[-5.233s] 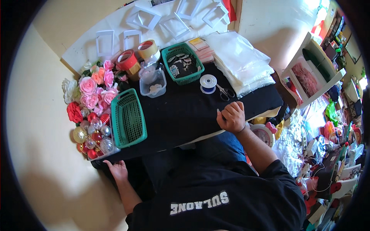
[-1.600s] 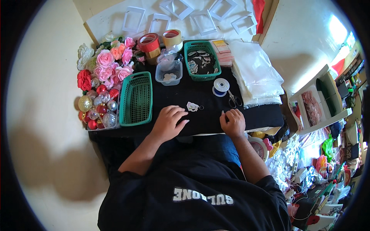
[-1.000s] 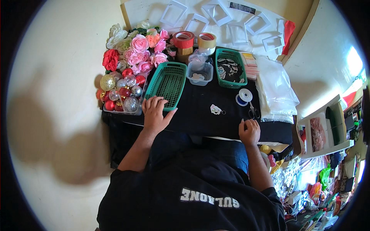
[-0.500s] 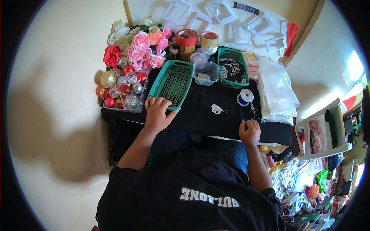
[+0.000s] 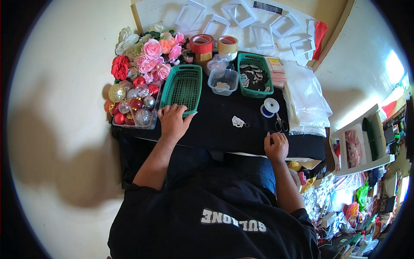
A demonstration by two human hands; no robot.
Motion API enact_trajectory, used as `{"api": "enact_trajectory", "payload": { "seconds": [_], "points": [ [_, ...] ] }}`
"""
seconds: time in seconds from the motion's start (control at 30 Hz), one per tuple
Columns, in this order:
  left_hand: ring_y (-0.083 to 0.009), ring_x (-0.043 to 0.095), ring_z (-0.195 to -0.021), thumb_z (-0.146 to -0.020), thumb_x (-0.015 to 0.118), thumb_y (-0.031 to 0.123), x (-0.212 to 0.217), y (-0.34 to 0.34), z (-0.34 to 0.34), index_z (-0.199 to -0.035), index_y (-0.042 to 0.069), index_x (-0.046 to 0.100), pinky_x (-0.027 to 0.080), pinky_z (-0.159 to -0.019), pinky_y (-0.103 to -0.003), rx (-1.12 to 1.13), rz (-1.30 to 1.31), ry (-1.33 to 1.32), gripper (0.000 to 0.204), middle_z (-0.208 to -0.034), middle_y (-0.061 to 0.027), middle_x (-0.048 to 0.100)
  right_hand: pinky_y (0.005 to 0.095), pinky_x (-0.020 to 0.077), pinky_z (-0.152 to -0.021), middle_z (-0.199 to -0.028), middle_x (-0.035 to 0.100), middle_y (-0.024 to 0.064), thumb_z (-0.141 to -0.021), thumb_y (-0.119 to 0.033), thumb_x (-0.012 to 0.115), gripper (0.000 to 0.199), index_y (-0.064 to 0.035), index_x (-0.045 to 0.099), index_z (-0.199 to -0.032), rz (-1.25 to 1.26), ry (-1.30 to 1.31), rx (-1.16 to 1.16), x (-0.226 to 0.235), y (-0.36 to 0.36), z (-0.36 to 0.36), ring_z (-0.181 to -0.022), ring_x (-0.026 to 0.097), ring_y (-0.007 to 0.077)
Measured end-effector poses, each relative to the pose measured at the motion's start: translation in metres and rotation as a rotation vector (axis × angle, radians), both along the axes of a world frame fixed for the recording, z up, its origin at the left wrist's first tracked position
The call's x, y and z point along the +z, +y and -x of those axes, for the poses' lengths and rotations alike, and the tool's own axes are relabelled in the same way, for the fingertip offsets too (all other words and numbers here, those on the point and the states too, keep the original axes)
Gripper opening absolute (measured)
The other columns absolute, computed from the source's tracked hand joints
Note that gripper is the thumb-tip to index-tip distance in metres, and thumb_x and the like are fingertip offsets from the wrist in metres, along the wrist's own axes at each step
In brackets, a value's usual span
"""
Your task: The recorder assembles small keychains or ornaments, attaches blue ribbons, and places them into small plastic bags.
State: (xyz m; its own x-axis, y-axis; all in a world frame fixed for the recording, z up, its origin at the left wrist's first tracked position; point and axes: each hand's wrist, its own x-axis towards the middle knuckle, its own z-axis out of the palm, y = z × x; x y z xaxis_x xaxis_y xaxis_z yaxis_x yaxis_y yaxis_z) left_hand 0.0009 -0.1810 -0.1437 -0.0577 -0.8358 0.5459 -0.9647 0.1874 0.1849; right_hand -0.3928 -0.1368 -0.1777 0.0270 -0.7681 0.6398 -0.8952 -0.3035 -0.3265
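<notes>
At the near end of the empty green plastic basket [image 5: 199,93], my left hand [image 5: 173,123] has its fingers over the rim and its thumb at the right corner. My right hand [image 5: 276,146] rests on the near edge of the black-covered table, fingers curled, with nothing visible in it. Between my hands lies a small printed charm [image 5: 237,122] beside a metal key ring [image 5: 247,125]. Scissors [image 5: 282,124] lie just beyond my right hand, next to a white spool [image 5: 271,105] and a blue spool [image 5: 266,112].
Left: a clear box of baubles [image 5: 133,103] and artificial roses [image 5: 148,56]. Behind: tape rolls [image 5: 202,45], a clear tub [image 5: 223,82] and a second green basket [image 5: 255,93] holding printed pieces. Right: clear plastic bags [image 5: 306,99]. White frames [image 5: 262,36] lie at the back.
The empty green basket has turned straighter and shifted slightly left under my left hand. My right hand stays at the table edge. The whole view has shifted a little.
</notes>
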Motion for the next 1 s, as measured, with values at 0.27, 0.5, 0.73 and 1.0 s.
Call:
{"api": "enact_trajectory", "payload": {
  "seconds": [0.27, 0.5, 0.73, 1.0],
  "points": [
    [-0.0273, 0.059, -0.102, -0.089, 0.077, 0.043, 0.0, -0.005, -0.019, -0.095, 0.013, 0.069, 0.034, -0.101, -0.05, -0.05, 0.012, -0.036, 0.031, -0.097, -0.0043, 0.066, 0.0468, 0.0492, -0.067, -0.07, 0.058, 0.0122, -0.086, -0.01, 0.07, 0.024, -0.0041, 0.056, -0.066, -0.016, -0.006, -0.013, 0.003, 0.001, -0.001, -0.07, 0.06, 0.0339],
    [-0.0299, 0.057, -0.101, -0.082, 0.086, 0.034, 0.048, 0.014, -0.006, -0.106, 0.006, 0.062, 0.04, -0.098, -0.048, -0.304, 0.17, 0.129, 0.044, -0.101, -0.0101, 0.063, 0.0474, 0.0502, -0.067, -0.07, 0.059, 0.0119, -0.085, -0.01, 0.07, 0.023, -0.0049, 0.058, -0.066, -0.039, -0.016, -0.009, 0.003, 0.001, 0.001, -0.07, 0.061, 0.0338],
    [-0.0245, 0.061, -0.088, -0.085, 0.082, 0.019, 0.179, 0.098, -0.016, -0.087, 0.009, 0.06, 0.05, -0.079, -0.04, -1.602, -0.715, 0.507, 0.024, -0.094, -0.0065, 0.06, 0.0447, 0.0507, -0.068, -0.069, 0.057, 0.01, -0.085, -0.014, 0.071, 0.025, -0.0065, 0.059, -0.065, -0.011, -0.027, -0.014, -0.001, -0.001, 0.003, -0.071, 0.06, 0.0309],
    [-0.0198, 0.059, -0.084, -0.078, 0.073, 0.036, 0.247, 0.146, 0.019, -0.089, 0.013, 0.065, 0.053, -0.09, -0.04, -2.19, -0.764, 0.068, 0.026, -0.087, -0.0021, 0.058, 0.0439, 0.0506, -0.069, -0.07, 0.058, 0.0101, -0.085, -0.015, 0.072, 0.025, -0.007, 0.059, -0.066, 0.028, -0.031, 0.01, -0.004, 0.0, 0.006, -0.071, 0.061, 0.031]
  ]
}}
